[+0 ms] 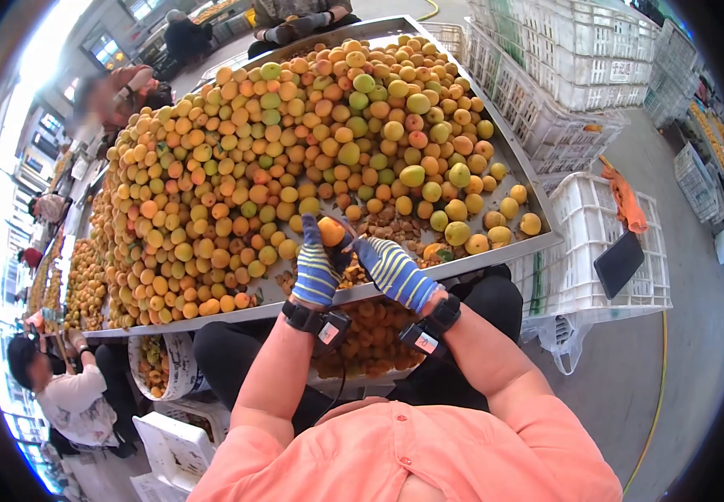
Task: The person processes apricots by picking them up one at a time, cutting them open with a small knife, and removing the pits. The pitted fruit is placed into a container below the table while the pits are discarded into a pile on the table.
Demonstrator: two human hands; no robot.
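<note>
My left hand [317,266], in a blue and yellow striped glove, is wrapped round an orange apricot [331,232] near the front edge of the metal table [496,253]. My right hand [395,269], gloved the same way, is closed close beside the fruit; what its fingers hold is too small to make out. Heaped yellow, orange and green apricots [236,184] cover the table beyond both hands. Brown pits [391,226] lie just past my right hand. Below the table edge, between my knees, is a container of split fruit [366,335].
White crates [579,58] are stacked at the right, with another crate [579,243] bearing a dark tablet [619,264] and an orange glove [625,201]. A bucket [179,366] and a white basin [173,448] stand lower left. Another person [77,402] sits at the left.
</note>
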